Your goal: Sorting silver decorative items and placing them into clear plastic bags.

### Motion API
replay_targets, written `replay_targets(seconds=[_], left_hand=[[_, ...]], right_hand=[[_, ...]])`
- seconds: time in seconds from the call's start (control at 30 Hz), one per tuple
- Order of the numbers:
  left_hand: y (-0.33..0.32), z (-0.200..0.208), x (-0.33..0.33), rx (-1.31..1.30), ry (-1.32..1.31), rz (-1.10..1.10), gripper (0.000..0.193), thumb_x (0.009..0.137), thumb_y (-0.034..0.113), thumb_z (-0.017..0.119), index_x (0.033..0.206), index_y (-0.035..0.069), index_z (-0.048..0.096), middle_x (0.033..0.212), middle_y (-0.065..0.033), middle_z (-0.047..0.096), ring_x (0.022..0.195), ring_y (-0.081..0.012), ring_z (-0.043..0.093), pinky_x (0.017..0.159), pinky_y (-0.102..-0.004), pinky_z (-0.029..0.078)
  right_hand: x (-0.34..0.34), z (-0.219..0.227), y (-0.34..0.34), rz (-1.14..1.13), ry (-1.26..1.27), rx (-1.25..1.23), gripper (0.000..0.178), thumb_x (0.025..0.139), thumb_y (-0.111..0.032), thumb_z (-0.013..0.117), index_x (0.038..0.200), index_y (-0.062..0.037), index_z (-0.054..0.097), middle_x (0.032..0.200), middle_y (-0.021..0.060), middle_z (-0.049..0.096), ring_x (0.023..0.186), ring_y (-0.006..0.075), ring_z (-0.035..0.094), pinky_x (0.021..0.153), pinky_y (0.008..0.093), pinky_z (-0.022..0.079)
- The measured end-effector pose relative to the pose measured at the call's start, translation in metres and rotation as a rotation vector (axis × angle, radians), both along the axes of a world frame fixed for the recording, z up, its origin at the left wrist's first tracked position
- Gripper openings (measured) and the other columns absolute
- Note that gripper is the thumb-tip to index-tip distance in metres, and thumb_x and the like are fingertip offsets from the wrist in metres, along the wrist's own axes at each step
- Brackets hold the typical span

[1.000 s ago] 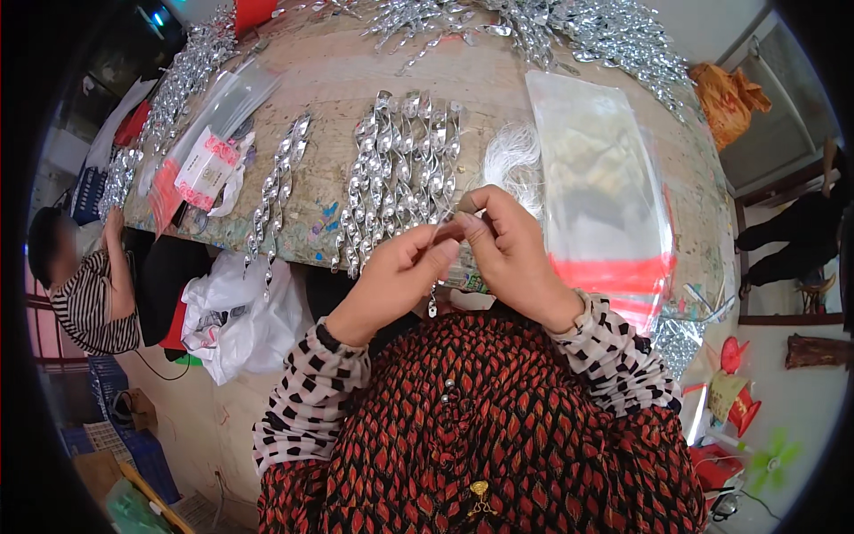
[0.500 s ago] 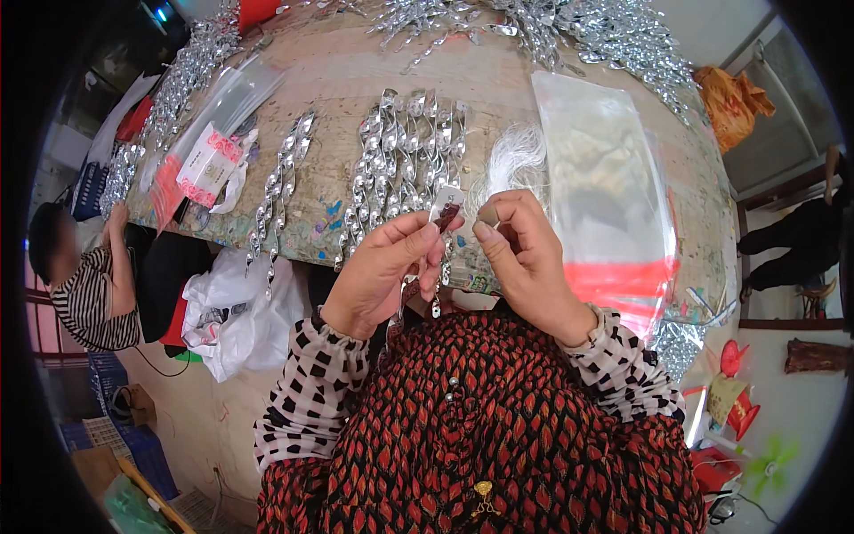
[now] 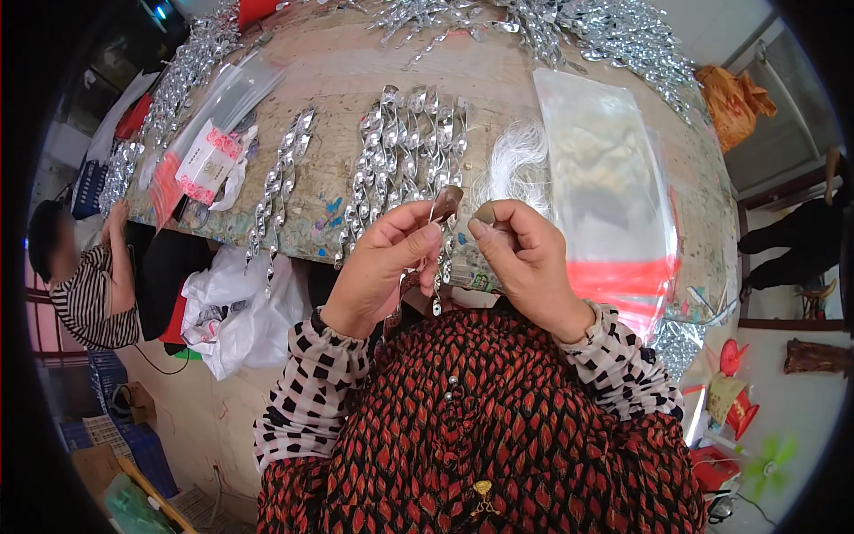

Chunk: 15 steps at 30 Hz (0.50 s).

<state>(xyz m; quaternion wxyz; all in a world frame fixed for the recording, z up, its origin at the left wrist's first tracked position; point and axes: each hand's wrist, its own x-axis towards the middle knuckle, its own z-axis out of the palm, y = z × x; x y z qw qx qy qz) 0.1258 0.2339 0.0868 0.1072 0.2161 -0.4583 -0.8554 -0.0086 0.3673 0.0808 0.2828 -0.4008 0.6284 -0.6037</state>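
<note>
My left hand [image 3: 382, 267] is closed, pinching a shiny twisted foil strip between thumb and index finger. The flat end of that foil strip [image 3: 447, 203] stands up past my fingertips and reflects reddish brown, while its twisted part hangs below my fingers. To the right, close by but apart, my right hand [image 3: 532, 265] is closed in a pinch. A dull brownish cover [image 3: 485, 214] shows at its index fingertip; what the pinch holds, if anything, cannot be made out. Just beyond my hands, several silver twisted strips [image 3: 411, 147] lie side by side on the worn table [image 3: 329, 80].
White thread [image 3: 518, 160] lies beside a stack of clear plastic sleeves [image 3: 600, 160] with red ends. At left are two more strips [image 3: 283, 178] and a pink-and-white packet [image 3: 211, 166]. Silver piles [image 3: 605, 31] line the far edge. A seated person [image 3: 93, 285] works at left.
The foil strip's end in my left hand has turned, from a pale face to a reddish-brown reflecting one. My right hand has shifted slightly and stays pinched.
</note>
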Motion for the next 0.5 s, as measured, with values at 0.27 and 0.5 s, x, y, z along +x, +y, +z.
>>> replay_targets(seconds=[0.27,0.5], left_hand=[[0.0017,-0.0037,0.0013,0.034,0.014,0.008,0.033,0.093,0.015,0.056,0.122,0.0,0.051,0.076,-0.001,0.054,0.058,-0.0094,0.052,0.05,-0.022,0.044],[0.0022,-0.006,0.002,-0.026,0.009,-0.002,0.031,0.092,0.016,0.057,0.119,0.003,0.053,0.076,-0.0016,0.054,0.057,-0.0102,0.05,0.049,-0.0233,0.043]], right_hand=[[-0.0002,-0.0081,-0.0006,-0.043,-0.045,-0.076,0.009,0.091,-0.006,0.059,0.097,0.0012,0.058,0.077,-0.0056,0.052,0.067,0.0001,0.043,0.058,0.0163,0.036],[0.001,-0.0053,-0.0009,-0.009,-0.117,-0.043,0.01,0.092,-0.007,0.058,0.096,0.0011,0.057,0.076,-0.0064,0.05,0.066,0.0001,0.041,0.057,0.0163,0.034]])
